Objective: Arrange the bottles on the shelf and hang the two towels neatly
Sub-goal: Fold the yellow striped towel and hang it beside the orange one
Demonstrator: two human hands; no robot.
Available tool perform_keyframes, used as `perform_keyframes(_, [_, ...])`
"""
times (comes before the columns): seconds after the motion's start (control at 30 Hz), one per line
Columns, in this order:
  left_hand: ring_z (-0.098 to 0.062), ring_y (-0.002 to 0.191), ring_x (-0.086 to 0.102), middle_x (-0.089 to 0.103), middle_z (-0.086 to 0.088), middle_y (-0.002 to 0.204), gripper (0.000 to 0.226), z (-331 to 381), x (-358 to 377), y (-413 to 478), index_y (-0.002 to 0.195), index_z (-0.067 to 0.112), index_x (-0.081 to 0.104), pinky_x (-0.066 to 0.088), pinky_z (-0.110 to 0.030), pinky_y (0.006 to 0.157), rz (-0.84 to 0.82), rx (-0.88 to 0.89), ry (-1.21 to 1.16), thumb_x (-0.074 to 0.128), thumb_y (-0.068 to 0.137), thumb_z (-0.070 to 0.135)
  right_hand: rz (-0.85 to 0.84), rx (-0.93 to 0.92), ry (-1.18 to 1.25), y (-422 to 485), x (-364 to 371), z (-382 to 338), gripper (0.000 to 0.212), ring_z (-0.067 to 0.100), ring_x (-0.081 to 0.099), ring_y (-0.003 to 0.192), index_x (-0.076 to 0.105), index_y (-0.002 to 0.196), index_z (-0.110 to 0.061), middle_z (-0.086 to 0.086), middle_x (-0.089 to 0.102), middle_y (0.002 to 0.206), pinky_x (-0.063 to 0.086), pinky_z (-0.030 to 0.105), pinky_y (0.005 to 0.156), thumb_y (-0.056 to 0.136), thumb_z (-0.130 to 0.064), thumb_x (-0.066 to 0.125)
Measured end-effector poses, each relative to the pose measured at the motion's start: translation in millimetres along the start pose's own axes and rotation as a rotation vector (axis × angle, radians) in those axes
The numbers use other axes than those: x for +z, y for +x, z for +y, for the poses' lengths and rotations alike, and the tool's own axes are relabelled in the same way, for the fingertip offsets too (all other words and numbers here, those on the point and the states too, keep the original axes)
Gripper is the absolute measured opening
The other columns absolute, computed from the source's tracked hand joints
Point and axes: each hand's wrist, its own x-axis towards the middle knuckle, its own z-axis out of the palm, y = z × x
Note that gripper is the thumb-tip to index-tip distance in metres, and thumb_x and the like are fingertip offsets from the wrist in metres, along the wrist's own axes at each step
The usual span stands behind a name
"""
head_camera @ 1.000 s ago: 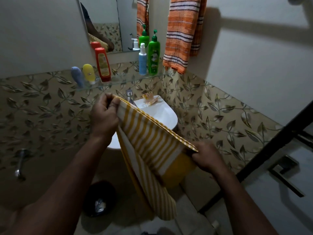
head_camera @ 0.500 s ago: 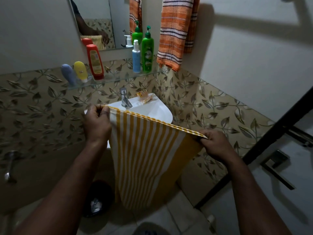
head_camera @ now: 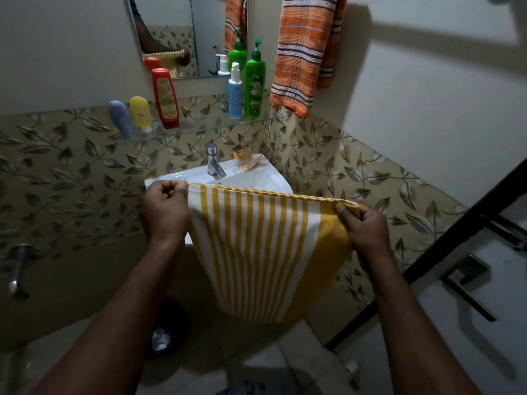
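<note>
A yellow-and-white striped towel point(head_camera: 262, 252) hangs folded in front of the sink, stretched flat between my hands. My left hand point(head_camera: 165, 208) grips its top left corner and my right hand point(head_camera: 363, 226) grips its top right corner. An orange striped towel point(head_camera: 302, 52) hangs on the wall at the upper right. On the glass shelf point(head_camera: 199, 128) stand a grey-blue tube point(head_camera: 121, 118), a yellow tube point(head_camera: 141, 112), a red bottle point(head_camera: 165, 98), a pale blue pump bottle point(head_camera: 235, 94) and a green pump bottle point(head_camera: 254, 84).
A white sink point(head_camera: 256, 175) with a chrome tap point(head_camera: 214, 163) and a small orange packet point(head_camera: 246, 161) sits below the shelf. A mirror point(head_camera: 182, 29) is above. A dark bin point(head_camera: 168, 329) stands on the floor. A door with a handle point(head_camera: 467, 283) is at the right.
The towel has been pulled out from a slanted fold into a flat, level spread, my hands moving apart. The view has tilted slightly, showing more of the sink and tap.
</note>
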Motion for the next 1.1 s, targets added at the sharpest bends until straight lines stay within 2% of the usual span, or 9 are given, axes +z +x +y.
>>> perform_keyframes(0.17, [-0.017, 0.079, 0.067, 0.071, 0.001, 0.087, 0.006, -5.9, -0.5, -3.8, 0.101, 0.021, 0.069, 0.06, -0.041, 0.08, -0.013, -0.002, -0.01, 0.069, 0.098, 0.026, 0.079, 0.051, -0.047, 4.0, 7.1, -2.5, 0.013, 0.029, 0.069, 0.093, 0.07, 0.089, -0.028, 0.005, 0.073, 0.092, 0.06, 0.05, 0.082, 0.099, -0.036, 0.069])
perform_keyframes(0.27, [-0.016, 0.063, 0.054, 0.062, 0.0, 0.074, 0.008, -7.2, 1.6, -10.5, 0.104, 0.027, 0.061, 0.048, -0.036, 0.065, -0.078, 0.043, -0.074, 0.066, 0.1, 0.023, 0.124, 0.061, -0.095, 5.6, 11.0, -0.7, 0.018, 0.018, 0.065, 0.086, 0.065, 0.084, -0.031, 0.001, 0.071, 0.09, 0.057, 0.041, 0.078, 0.101, -0.036, 0.067])
perform_keyframes(0.37, [-0.018, 0.062, 0.049, 0.057, -0.003, 0.076, 0.013, -4.9, 3.1, -14.7, 0.097, 0.036, 0.058, 0.043, -0.037, 0.062, -0.147, 0.069, -0.094, 0.063, 0.1, 0.024, 0.189, 0.076, -0.139, 6.9, 13.9, 1.0, 0.023, 0.015, 0.062, 0.079, 0.065, 0.082, -0.027, 0.0, 0.069, 0.086, 0.05, 0.031, 0.069, 0.101, -0.038, 0.066])
perform_keyframes(0.5, [-0.012, 0.076, 0.06, 0.067, 0.01, 0.083, 0.033, 4.3, 4.3, -22.1, 0.084, 0.033, 0.067, 0.05, -0.035, 0.074, -0.217, 0.088, -0.076, 0.056, 0.094, 0.004, 0.269, 0.115, -0.154, 6.9, 17.2, 1.9, 0.027, 0.017, 0.058, 0.075, 0.066, 0.089, -0.015, 0.001, 0.065, 0.084, 0.041, 0.027, 0.059, 0.1, -0.039, 0.067])
perform_keyframes(0.6, [-0.014, 0.091, 0.065, 0.073, 0.007, 0.09, 0.046, 11.7, 2.7, -31.5, 0.074, 0.027, 0.073, 0.053, -0.035, 0.085, -0.273, 0.104, -0.096, 0.045, 0.084, -0.008, 0.313, 0.152, -0.149, 7.2, 20.1, -0.4, 0.029, 0.02, 0.062, 0.083, 0.068, 0.1, -0.011, 0.005, 0.068, 0.094, 0.04, 0.025, 0.059, 0.1, -0.04, 0.067])
perform_keyframes(0.73, [-0.014, 0.103, 0.066, 0.071, 0.006, 0.104, 0.028, 9.7, -2.7, -29.1, 0.095, 0.021, 0.08, 0.056, -0.04, 0.095, -0.299, 0.203, -0.015, 0.054, 0.09, 0.011, 0.317, 0.144, -0.156, 10.4, 13.1, -4.4, 0.034, 0.018, 0.064, 0.087, 0.07, 0.116, -0.011, 0.004, 0.069, 0.102, 0.044, 0.026, 0.062, 0.099, -0.04, 0.069])
perform_keyframes(0.83, [-0.017, 0.102, 0.067, 0.068, 0.003, 0.109, 0.017, 1.9, -7.4, -22.6, 0.107, 0.02, 0.08, 0.057, -0.039, 0.09, -0.302, 0.307, 0.127, 0.078, 0.09, 0.022, 0.307, 0.128, -0.172, 11.8, 6.8, -8.3, 0.042, 0.023, 0.068, 0.098, 0.071, 0.124, -0.009, 0.008, 0.073, 0.111, 0.059, 0.041, 0.081, 0.097, -0.042, 0.071])
perform_keyframes(0.93, [-0.02, 0.102, 0.066, 0.068, 0.0, 0.109, 0.022, -3.1, -6.3, -19.4, 0.109, 0.021, 0.08, 0.055, -0.034, 0.089, -0.254, 0.268, 0.193, 0.083, 0.087, 0.017, 0.281, 0.092, -0.225, 9.1, 9.1, -10.7, 0.033, 0.023, 0.068, 0.095, 0.072, 0.112, -0.012, 0.004, 0.072, 0.103, 0.061, 0.046, 0.083, 0.098, -0.042, 0.07])
perform_keyframes(1.1, [-0.023, 0.11, 0.066, 0.067, -0.004, 0.117, 0.031, 5.5, 7.7, -33.7, 0.117, 0.021, 0.078, 0.054, -0.044, 0.103, -0.24, 0.158, 0.227, 0.081, 0.086, 0.019, 0.34, 0.097, -0.228, 1.4, 17.9, -13.8, 0.015, 0.01, 0.055, 0.076, 0.062, 0.1, -0.022, -0.012, 0.054, 0.081, 0.044, 0.029, 0.065, 0.102, -0.036, 0.066])
